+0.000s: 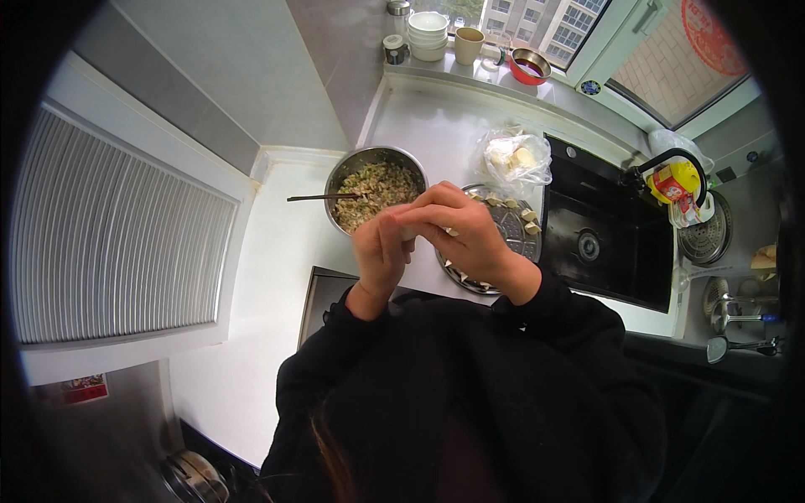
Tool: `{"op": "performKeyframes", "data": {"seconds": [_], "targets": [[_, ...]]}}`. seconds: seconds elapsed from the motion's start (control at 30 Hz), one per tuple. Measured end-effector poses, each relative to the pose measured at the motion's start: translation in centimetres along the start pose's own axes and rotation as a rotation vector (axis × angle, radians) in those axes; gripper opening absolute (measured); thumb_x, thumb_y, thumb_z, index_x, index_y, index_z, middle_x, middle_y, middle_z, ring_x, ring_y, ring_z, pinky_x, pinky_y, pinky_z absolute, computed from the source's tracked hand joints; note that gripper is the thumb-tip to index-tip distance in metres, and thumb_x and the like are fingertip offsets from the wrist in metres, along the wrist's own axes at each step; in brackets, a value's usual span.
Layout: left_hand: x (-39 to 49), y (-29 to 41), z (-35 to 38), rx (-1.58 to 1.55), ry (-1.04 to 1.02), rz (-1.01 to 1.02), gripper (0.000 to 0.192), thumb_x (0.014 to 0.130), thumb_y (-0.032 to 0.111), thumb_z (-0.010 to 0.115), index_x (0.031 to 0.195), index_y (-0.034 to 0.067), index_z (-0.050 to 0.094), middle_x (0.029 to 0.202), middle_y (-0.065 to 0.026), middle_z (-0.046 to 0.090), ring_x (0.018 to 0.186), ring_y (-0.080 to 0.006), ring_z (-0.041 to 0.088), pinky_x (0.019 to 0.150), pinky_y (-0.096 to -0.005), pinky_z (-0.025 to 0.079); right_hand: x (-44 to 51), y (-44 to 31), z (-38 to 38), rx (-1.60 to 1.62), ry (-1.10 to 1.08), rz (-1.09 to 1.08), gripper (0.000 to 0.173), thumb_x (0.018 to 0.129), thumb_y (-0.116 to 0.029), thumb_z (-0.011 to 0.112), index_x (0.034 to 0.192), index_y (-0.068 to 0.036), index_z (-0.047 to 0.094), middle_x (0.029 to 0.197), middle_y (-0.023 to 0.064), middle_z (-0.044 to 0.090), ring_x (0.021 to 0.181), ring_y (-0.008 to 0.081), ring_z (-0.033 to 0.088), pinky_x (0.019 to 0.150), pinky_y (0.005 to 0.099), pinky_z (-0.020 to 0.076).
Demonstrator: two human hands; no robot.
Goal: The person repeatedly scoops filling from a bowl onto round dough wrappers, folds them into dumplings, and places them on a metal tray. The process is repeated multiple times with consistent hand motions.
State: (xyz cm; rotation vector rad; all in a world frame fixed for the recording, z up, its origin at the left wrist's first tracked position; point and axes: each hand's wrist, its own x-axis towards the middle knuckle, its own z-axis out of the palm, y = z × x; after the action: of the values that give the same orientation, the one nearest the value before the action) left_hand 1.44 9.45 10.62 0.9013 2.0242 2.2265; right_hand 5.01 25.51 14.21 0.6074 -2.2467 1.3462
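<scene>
My left hand (pixel 379 248) and my right hand (pixel 462 226) meet in front of me, fingers pressed together around a small pale piece of dough (pixel 410 232). My fingers hide most of it. Just beyond them is a stainless steel bowl (pixel 422 170) of minced filling with green bits (pixel 377 182). Dark chopsticks (pixel 308 198) rest in the filling and stick out over the left rim. Partly under my right hand lies a round perforated metal steamer tray (pixel 514 237), with several small folded dumplings (pixel 531 221) around its edge.
A clear plastic bag with pale round wrappers (pixel 521 157) lies behind the tray. To the right is a black sink (pixel 604 207) with a black faucet (pixel 673 154). Stacked white bowls (pixel 428 38), a beige cup (pixel 469 45) and a red bowl (pixel 529 68) line the windowsill.
</scene>
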Motion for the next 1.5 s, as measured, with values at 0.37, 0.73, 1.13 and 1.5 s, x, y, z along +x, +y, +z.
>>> {"op": "performKeyframes", "data": {"seconds": [0.37,0.73,1.13,1.5], "targets": [[-0.3,2.0,1.2,-0.280,0.090,-0.096,0.064,0.110,0.047,0.026,0.127,-0.005,0.061,0.072,-0.0029,0.060,0.050,-0.0051,0.046,0.047,-0.0187,0.033,0.0,0.3,1.5,0.361,-0.113,0.201,0.089,0.089,-0.067,0.060,0.144,0.002,0.043,0.149,0.0227,0.038,0.138,0.0390,0.039,0.113,0.0468,0.0339],[-1.1,1.5,0.9,-0.238,-0.126,-0.017,0.070,0.107,0.055,0.030,0.133,-0.003,0.060,0.077,-0.0050,0.063,0.059,-0.0094,0.056,0.054,-0.0211,0.043,0.8,0.0,0.5,-0.097,-0.066,-0.150,0.066,0.098,-0.057,0.048,0.123,0.002,0.064,0.124,0.0166,0.065,0.122,0.0354,0.058,0.104,0.0426,0.0467],[0.6,1.3,1.9,-0.014,-0.311,0.407,0.074,0.104,0.059,0.031,0.137,-0.001,0.056,0.125,-0.0179,0.063,0.114,-0.0289,0.062,0.096,-0.0376,0.050,0.2,-2.7,-0.2,-0.390,-0.045,-0.258,0.055,0.092,-0.058,0.051,0.082,-0.005,0.062,0.089,0.0070,0.062,0.090,0.0247,0.064,0.076,0.0333,0.0537],[1.8,2.6,4.6,-0.584,-0.334,-0.531,0.086,0.100,0.071,0.016,0.157,0.009,0.032,0.134,-0.0157,0.057,0.130,-0.0247,0.049,0.109,-0.0371,0.042,-1.5,-0.7,-3.6,-0.479,-0.178,0.013,0.093,0.076,-0.073,0.067,0.119,0.009,0.059,0.117,0.0216,0.062,0.112,0.0378,0.058,0.098,0.0451,0.0459]]}}
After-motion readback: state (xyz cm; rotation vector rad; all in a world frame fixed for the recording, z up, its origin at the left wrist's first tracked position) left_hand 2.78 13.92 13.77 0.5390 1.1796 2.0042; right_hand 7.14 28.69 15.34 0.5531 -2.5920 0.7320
